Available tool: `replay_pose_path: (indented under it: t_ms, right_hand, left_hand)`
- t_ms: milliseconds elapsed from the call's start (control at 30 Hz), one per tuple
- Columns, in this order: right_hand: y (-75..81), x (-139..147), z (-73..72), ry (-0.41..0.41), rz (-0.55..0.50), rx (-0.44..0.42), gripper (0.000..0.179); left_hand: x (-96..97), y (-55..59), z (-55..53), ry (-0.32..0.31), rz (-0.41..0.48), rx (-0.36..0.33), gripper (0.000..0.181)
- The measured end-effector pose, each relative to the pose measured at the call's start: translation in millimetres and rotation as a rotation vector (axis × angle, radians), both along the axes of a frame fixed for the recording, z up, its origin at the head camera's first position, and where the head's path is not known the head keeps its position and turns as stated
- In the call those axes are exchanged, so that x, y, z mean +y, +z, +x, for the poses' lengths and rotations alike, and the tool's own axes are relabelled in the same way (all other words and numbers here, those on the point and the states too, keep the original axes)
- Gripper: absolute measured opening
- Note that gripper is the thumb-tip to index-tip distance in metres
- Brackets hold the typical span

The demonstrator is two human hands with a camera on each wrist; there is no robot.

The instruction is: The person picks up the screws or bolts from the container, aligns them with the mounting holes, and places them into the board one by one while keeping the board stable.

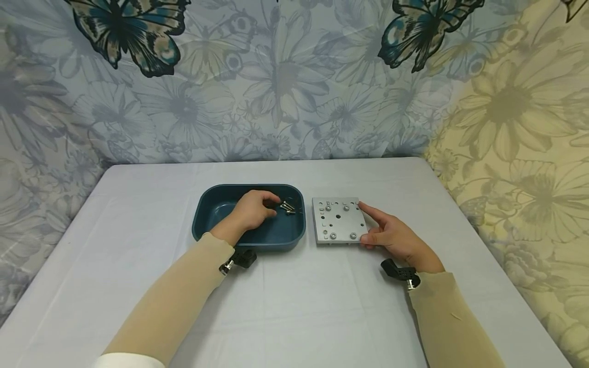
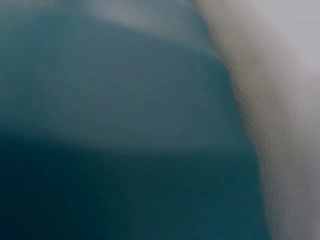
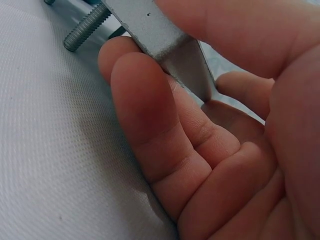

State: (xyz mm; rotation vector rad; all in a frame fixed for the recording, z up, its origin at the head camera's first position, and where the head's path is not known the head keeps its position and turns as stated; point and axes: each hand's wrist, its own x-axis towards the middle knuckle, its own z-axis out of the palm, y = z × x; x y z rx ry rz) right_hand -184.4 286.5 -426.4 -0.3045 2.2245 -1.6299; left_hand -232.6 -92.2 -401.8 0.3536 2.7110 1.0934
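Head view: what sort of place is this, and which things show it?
Probably an indoor workspace for small hardware: a cloth-covered table, a tray with screws in it, and a metal plate fitted with bolts.

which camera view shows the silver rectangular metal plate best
The head view: it shows nearly all of the silver rectangular metal plate from above, with round dark holes and round metal bolt heads. The right wrist view shows only a close-up end, partly covered by fingers. The left wrist view shows none of it.

From where I stood, both arms (image 1: 170,294) stretched forward; the left hand (image 1: 250,210) drooped, the right hand (image 1: 397,237) gripped.
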Motion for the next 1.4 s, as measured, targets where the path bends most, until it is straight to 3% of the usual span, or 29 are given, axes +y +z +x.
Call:
replay_pose_path:
  t_ms: [267, 767, 1400]
  right_hand:
    - [0.3, -1.0, 0.1, 0.004, -0.01, -0.006, 0.099]
    - [-2.5, 0.4, -0.5, -0.004, -0.014, -0.013, 0.098]
    - [0.2, -0.7, 0.6, 0.01, -0.032, -0.012, 0.096]
  left_hand:
    - [0.2, -5.3, -2.1, -0.057, -0.121, 0.055, 0.032]
    - [-2.0, -5.2, -0.1, -0.029, -0.172, 0.086, 0.026]
    - [-2.8, -1.4, 0.3, -0.092, -0.219, 0.126, 0.024]
